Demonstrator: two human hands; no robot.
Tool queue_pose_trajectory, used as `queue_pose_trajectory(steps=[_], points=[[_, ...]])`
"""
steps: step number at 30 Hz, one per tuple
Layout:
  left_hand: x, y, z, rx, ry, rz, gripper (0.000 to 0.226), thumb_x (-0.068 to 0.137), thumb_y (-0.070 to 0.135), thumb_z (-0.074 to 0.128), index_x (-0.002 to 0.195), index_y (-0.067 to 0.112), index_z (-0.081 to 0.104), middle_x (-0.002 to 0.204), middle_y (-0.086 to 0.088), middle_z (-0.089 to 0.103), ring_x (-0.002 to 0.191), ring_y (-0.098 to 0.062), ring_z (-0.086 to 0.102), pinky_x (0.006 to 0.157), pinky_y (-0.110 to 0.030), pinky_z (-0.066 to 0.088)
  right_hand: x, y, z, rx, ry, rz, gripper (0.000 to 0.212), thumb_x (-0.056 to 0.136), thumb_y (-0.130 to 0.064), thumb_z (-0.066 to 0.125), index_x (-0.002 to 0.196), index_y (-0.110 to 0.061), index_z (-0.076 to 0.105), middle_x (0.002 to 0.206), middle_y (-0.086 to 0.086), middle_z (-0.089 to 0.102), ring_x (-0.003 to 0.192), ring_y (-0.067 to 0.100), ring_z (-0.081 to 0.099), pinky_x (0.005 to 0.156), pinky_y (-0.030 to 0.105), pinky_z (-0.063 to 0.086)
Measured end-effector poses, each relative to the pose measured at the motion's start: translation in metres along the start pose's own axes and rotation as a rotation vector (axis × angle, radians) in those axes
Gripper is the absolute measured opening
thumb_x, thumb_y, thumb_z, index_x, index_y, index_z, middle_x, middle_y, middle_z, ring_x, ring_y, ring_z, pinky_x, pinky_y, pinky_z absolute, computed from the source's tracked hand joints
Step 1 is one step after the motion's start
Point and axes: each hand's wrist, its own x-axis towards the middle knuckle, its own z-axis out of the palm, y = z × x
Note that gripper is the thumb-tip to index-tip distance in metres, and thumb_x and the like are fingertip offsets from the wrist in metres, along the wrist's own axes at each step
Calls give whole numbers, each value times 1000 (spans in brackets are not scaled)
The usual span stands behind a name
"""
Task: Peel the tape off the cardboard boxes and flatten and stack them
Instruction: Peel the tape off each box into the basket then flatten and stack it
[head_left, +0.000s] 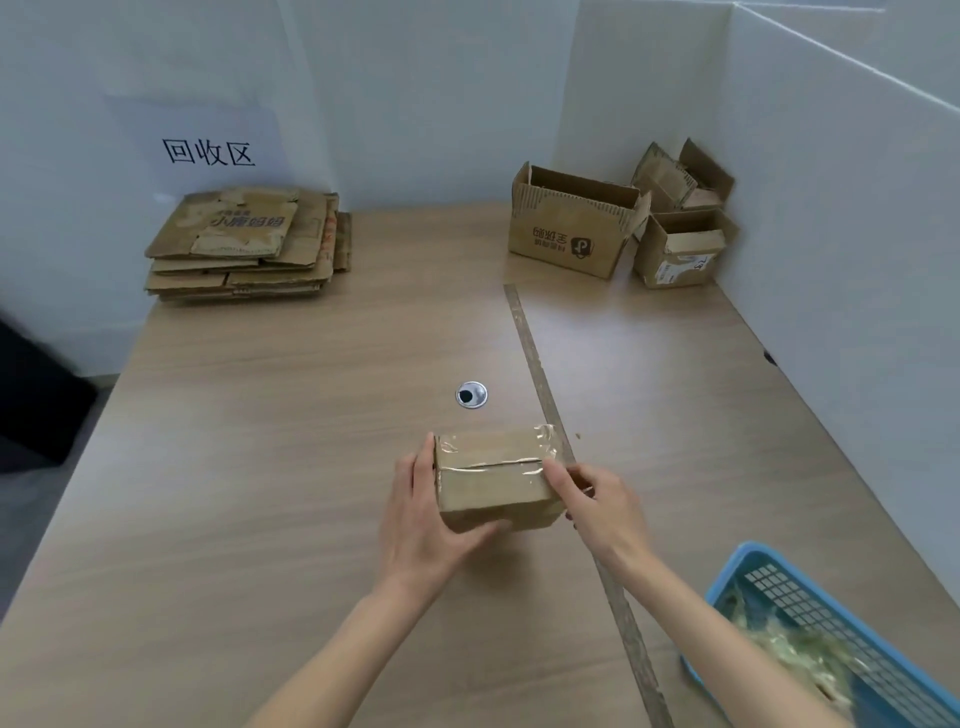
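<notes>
Near the table's front centre, the left hand (421, 512) grips one small taped box (496, 480), fingers wrapped on its left side and thumb under the near edge. The right hand (597, 499) pinches clear tape (545, 465) at the box's right end. Three open boxes (576, 223) stand at the far right corner. One stack of flattened cardboard (249, 244) lies far left, below a wall sign (208, 152). One blue basket (841, 639) with crumpled tape sits at the near right. The wooden table (260, 467) has a tape strip (540, 364) and one round grommet (471, 395); white panels wall it in.
</notes>
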Motion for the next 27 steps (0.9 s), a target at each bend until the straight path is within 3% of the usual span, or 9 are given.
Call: queue_pose_trajectory(steps=[2,5,9,12,15,17,19,23,27], points=[[0,-2,5,-11,-27,2,123,52,66,88,153,18,34,139,11,38,126,-8,43,96,-26,43,-6,8,1,-74,4,20,53,80,-87,42,66,-42,65,60,-18,62,58,4,56,58,27,46],[-7,-12,11,-107,-82,-112,117,51,55,95,147,23,37,135,17,41,121,-5,49,94,-22,41,-14,23,3,66,-107,46,40,79,-81,56,82,-45,72,79,-10,72,73,8,66,74,36,57],[-17,-31,16,-116,-153,-212,114,49,57,95,144,25,41,131,14,45,117,-13,54,91,-27,43,-22,41,8,77,-160,-7,47,76,-69,72,113,-39,68,101,-10,67,92,0,65,86,24,54],[-15,-28,16,209,-151,-69,123,51,64,90,151,18,35,148,0,28,137,-25,39,109,-41,40,-29,51,16,86,-133,40,44,79,-52,81,117,-32,70,101,-10,69,90,3,67,86,31,56],[-10,-15,20,470,-201,215,143,56,73,82,163,10,10,167,-8,6,156,-31,5,126,-49,13,-34,55,22,139,-105,74,45,77,-48,84,116,-31,68,96,-8,71,86,5,68,80,34,58],[-5,-11,27,535,-357,369,136,66,79,69,163,19,-4,170,-1,-9,157,-22,-10,126,-44,-10,-35,57,25,144,-99,57,46,77,-47,85,117,-32,67,98,-8,72,87,3,68,81,28,57],[-2,-10,32,545,-421,421,118,76,74,63,164,23,4,171,-1,1,158,-20,-1,125,-40,-12,-37,61,26,186,-122,47,48,77,-41,86,121,-35,66,104,-9,71,89,2,68,81,25,58],[-7,-8,36,502,-291,410,99,75,59,74,157,19,36,157,-3,42,147,-25,37,123,-45,12,-46,67,32,215,-107,98,40,79,-30,85,117,-35,73,107,-17,74,89,0,71,84,29,60],[-9,-10,41,524,-240,428,100,72,57,77,156,20,37,152,-3,46,143,-26,42,122,-45,14,-53,68,35,310,49,92,20,80,-21,86,92,-36,78,87,-19,77,81,3,73,78,27,60]])
